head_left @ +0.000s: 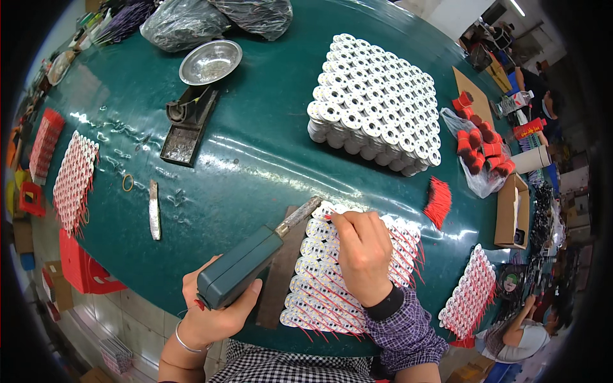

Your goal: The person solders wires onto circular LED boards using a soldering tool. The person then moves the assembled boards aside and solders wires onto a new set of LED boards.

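Observation:
My left hand (214,324) is wrapped round the dark green body of a soldering gun (237,267). The gun's worn metal tip points up and right, meeting the upper-left corner of a panel of round white LED boards (311,271). At that same corner, my right hand (363,252) has thumb and forefinger pinched on a thin red wire (328,216), mostly hidden by the fingers. Rows of red wires lie slanted across the panel's lower boards and stick out past its edges. A flat brown strip (279,287) lies along the panel's left side.
A tall stack of round white boards (377,105) stands behind. Loose red wires (438,203) and a wired panel (469,293) lie right, near a cardboard box (513,214). At left are another panel (75,182), a metal strip (154,210), a metal bowl (211,62) and a black tray (181,143).

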